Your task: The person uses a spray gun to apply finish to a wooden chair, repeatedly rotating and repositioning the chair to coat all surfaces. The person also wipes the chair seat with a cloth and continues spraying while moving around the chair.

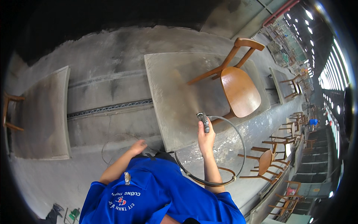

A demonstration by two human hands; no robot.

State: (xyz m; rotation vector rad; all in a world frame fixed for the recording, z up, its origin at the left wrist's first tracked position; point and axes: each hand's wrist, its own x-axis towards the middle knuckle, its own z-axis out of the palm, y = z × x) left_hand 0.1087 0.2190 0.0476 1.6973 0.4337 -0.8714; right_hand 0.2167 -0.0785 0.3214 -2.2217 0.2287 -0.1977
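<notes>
My right hand (206, 138) is closed around the spray gun (205, 125), nozzle directed away from my body. In this view the gun overlaps the board (164, 84) just inside its near edge. The chair (240, 91) stands on the right-hand part of the board, its backrest at the far side; one leg appears just beside the gun, but I cannot tell whether they touch. Open board surface extends from the nozzle to the left edge. A brownish haze or stain shows ahead of the nozzle; I cannot tell which.

The hose (244, 149) loops out to the right of my right forearm, past the near board edge and above the floor.

My left hand (138, 146) is low, near my waist, left of the near board corner and apart from the edge. Its fingers are partly curled; I cannot tell whether they grip the thin line (102, 149) beside it. Open floor separates this board from the second board (41, 119); a chain track (112, 110) runs across that gap.
</notes>
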